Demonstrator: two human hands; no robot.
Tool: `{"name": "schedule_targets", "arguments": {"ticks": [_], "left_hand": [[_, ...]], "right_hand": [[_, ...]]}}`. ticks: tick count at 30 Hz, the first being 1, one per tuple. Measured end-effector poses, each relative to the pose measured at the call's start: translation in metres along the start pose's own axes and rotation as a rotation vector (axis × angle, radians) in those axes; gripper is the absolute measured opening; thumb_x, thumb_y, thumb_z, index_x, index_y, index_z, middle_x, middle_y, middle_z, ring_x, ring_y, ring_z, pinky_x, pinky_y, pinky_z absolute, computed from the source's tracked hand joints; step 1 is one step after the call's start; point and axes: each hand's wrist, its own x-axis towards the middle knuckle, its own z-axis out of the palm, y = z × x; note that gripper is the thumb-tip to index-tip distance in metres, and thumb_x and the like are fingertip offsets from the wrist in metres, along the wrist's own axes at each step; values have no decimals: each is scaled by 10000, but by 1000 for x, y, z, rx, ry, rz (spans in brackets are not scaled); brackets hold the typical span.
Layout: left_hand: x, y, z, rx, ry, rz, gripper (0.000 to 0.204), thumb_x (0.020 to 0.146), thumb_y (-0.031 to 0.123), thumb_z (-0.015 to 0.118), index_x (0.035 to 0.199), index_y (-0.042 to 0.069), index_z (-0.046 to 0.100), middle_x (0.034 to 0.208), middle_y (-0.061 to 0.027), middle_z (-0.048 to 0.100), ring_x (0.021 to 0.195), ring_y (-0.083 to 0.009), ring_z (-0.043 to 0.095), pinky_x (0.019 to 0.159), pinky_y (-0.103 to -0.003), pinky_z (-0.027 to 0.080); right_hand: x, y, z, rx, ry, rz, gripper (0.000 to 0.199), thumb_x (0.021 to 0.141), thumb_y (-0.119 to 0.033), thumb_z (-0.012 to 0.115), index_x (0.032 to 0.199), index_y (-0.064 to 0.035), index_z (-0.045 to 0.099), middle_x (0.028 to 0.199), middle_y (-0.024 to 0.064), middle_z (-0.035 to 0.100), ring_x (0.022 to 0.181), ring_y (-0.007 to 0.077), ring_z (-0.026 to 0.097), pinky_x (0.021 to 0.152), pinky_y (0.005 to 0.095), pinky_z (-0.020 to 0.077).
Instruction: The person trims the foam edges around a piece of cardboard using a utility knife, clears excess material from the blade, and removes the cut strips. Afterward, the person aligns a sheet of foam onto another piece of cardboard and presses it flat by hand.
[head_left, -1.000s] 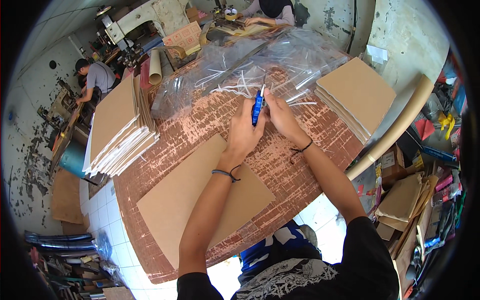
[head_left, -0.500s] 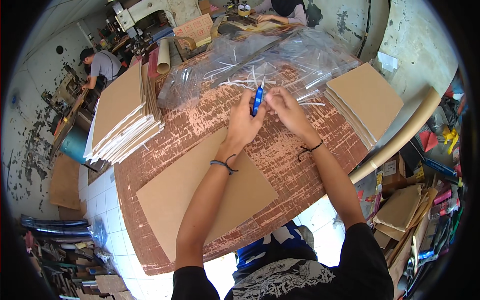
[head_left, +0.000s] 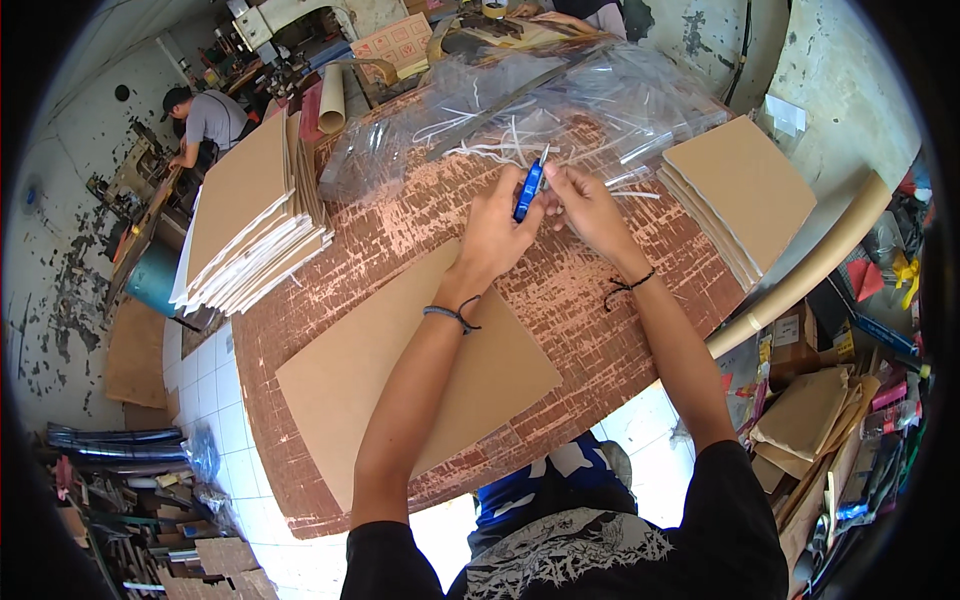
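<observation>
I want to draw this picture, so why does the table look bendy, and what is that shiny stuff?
Head view: the fisheye lens bows the worn brown table's edges toward the dark round rim; daylight glares white off the crinkled clear plastic bags; the hands holding the small blue tool look sharp, not blurred.

Bright, even daylight, soft shadows, glare on the clear plastic sheet (head_left: 560, 90), fisheye-bent dark rim.

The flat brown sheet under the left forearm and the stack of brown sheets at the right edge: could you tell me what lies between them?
In the head view, only bare, worn tabletop and the right forearm lie between them.
</observation>
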Motion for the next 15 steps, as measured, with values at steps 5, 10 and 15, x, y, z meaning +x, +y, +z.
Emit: {"name": "schedule_targets", "arguments": {"ticks": [5,10,15], "left_hand": [[-1,-1,-2,45,-8,-45,212,891,117,649,1037,35,519,745,-159,648,632,-282,658,577,-381,500],[-2,4,2,40,0,-30,219,894,133,646,1055,35,535,779,-166,673,646,-283,672,586,-377,506],[-1,6,0,28,13,16,207,882,72,627,1012,19,477,810,-220,617,710,-419,640,631,-455,508]], "right_hand": [[1,1,-3,22,30,-150,289,977,-303,640,980,-14,642,821,30,648,730,98,601,634,229,514],[-2,-3,0,166,-29,-146,278,946,-209,689,1127,-15,607,894,49,662,808,122,637,678,245,527],[0,-4,1,181,-37,-17,274,940,-193,696,1102,15,620,939,85,685,838,128,653,719,250,541]]}}
